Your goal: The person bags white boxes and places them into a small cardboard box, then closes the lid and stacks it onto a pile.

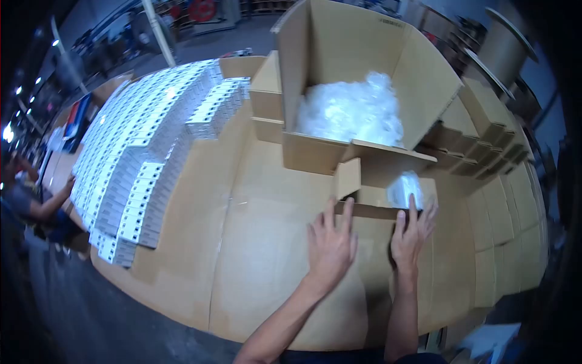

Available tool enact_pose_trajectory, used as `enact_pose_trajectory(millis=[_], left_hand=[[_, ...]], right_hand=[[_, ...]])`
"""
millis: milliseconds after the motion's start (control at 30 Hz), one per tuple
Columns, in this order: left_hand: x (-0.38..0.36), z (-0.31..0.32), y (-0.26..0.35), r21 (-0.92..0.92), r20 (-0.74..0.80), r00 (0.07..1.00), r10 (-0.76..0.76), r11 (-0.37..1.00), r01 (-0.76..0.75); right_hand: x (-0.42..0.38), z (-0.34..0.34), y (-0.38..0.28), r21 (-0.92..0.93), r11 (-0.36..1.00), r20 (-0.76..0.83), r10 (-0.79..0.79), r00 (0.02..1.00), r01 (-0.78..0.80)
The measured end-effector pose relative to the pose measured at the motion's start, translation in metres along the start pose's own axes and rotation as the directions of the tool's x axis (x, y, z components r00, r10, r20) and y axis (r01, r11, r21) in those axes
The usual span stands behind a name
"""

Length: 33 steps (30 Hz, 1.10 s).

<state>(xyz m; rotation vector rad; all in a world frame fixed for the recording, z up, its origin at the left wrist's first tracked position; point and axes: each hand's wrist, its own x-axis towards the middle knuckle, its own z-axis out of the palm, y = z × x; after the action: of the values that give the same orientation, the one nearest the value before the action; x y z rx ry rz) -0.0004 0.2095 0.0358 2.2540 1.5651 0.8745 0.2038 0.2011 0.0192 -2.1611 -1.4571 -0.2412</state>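
A small open cardboard box (376,210) sits on the cardboard-covered table in front of me. Inside its right end lies a clear plastic-wrapped item (405,190), whose kind I cannot make out. My left hand (331,246) is at the left part of the box's front edge, fingers stretched out and apart, near a raised flap (347,178). At the right front corner is my right hand (413,236), fingers spread, one fingertip over the wrapped item. Neither hand is closed around anything.
A large open carton (315,153) filled with clear plastic bags (354,109) stands just behind. Stacked white small boxes (151,130) cover the table's left side. Flattened or stacked brown cartons (503,212) line the right. A person (39,203) works at the far left.
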Motion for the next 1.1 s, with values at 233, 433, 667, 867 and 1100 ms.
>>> enact_pose_trajectory(millis=[233,433,667,867,1100], left_hand=[[-0.031,-0.067,-0.049,-0.115,-0.085,0.995,-0.052,0.992,0.042],[-0.024,-0.188,-0.156,0.089,-0.538,0.829,-0.154,0.967,0.238],[0.031,-0.261,-0.295,0.355,-0.624,0.779,0.05,0.907,0.226],[0.035,-0.262,-0.319,0.493,-0.59,0.796,0.133,0.841,0.225],[0.021,-0.268,-0.311,0.524,-0.62,0.769,0.156,0.812,0.257]], right_hand=[[0.012,-0.019,-0.043,-0.207,0.971,-0.13,0.093,0.987,-0.118],[0.016,-0.025,-0.232,0.748,0.476,-0.014,-0.686,0.727,0.463],[0.046,0.084,-0.448,0.595,0.26,0.006,-0.948,0.319,0.76],[0.047,0.098,-0.488,0.58,0.289,0.042,-0.944,0.327,0.761],[0.046,0.089,-0.491,0.567,0.325,0.145,-0.944,0.296,0.757]])
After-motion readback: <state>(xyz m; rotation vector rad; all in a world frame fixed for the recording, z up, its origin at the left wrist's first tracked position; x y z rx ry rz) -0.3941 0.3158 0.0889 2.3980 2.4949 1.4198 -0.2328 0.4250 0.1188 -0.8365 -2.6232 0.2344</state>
